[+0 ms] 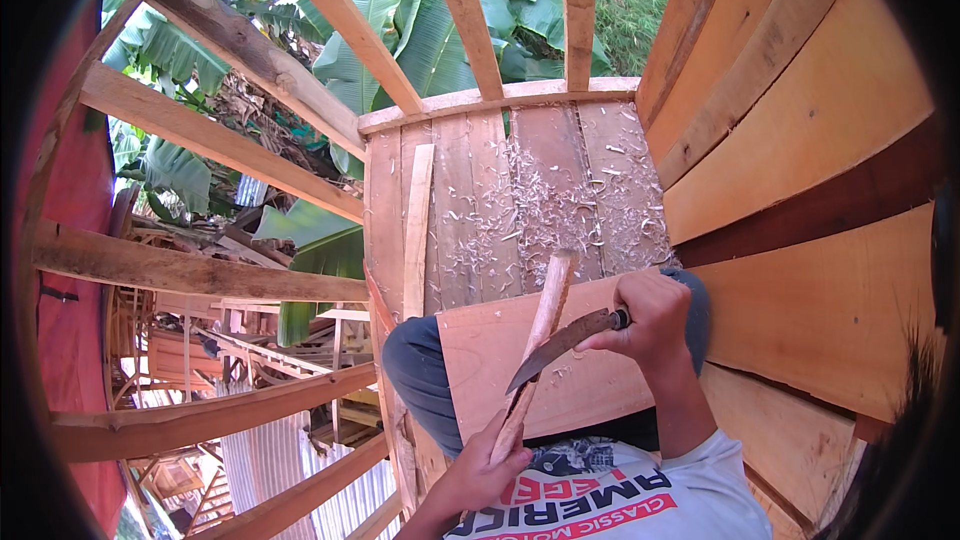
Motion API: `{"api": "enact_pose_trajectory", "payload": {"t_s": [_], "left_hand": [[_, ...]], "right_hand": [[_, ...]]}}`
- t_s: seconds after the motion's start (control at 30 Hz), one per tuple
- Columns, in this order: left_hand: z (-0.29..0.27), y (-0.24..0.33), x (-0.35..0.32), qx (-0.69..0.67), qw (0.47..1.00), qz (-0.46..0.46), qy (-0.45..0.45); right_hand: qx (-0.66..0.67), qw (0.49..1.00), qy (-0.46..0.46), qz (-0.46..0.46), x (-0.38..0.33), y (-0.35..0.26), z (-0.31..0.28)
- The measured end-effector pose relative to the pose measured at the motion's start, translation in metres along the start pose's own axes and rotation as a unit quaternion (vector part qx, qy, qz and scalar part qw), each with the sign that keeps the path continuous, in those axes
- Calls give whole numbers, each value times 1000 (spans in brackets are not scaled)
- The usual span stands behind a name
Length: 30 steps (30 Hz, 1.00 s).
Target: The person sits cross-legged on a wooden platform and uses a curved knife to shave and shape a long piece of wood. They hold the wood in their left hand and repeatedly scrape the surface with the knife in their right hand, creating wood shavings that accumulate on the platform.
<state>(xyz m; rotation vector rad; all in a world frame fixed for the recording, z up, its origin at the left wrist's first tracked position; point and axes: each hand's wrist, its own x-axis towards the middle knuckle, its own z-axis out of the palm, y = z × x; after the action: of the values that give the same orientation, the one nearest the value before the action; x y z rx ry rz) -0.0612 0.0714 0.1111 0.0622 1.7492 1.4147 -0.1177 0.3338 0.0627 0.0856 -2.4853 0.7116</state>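
My right hand (648,318) is closed around the dark handle of a knife (566,342) with a broad, darkened blade. The blade lies across a narrow wooden stick (547,305), its tip pointing down and left. Lower down, my left hand (490,465) wraps the near end of the stick, close to my shirt. The stick slants up and away from me, its far end pale and squared. Under it a flat wooden board (480,340) rests across my thighs, with a few shavings on it. How deep the edge sits in the wood, I cannot tell.
Curled wood shavings (545,195) are scattered over the plank floor (460,200) ahead. A loose wooden strip (418,230) lies at the floor's left. Slatted rails (210,275) stand on the left and far sides, and a plank wall (800,310) rises at my right. Banana leaves (420,40) show beyond.
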Motion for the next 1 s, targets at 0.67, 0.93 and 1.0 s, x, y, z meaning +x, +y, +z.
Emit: {"api": "enact_pose_trajectory", "payload": {"t_s": [0.67, 0.93, 1.0], "left_hand": [[-10, -28, -4, -82, 995, -51, -25], [-5, -54, -19, -178, 982, -55, -29], [-9, -63, -17, -202, 978, -53, -21]], "right_hand": [[-30, 999, -7, -12, 3, 0, 19], [83, 930, 78, 349, 9, 77, 1], [72, 957, 50, 278, 15, 64, -17]]}}
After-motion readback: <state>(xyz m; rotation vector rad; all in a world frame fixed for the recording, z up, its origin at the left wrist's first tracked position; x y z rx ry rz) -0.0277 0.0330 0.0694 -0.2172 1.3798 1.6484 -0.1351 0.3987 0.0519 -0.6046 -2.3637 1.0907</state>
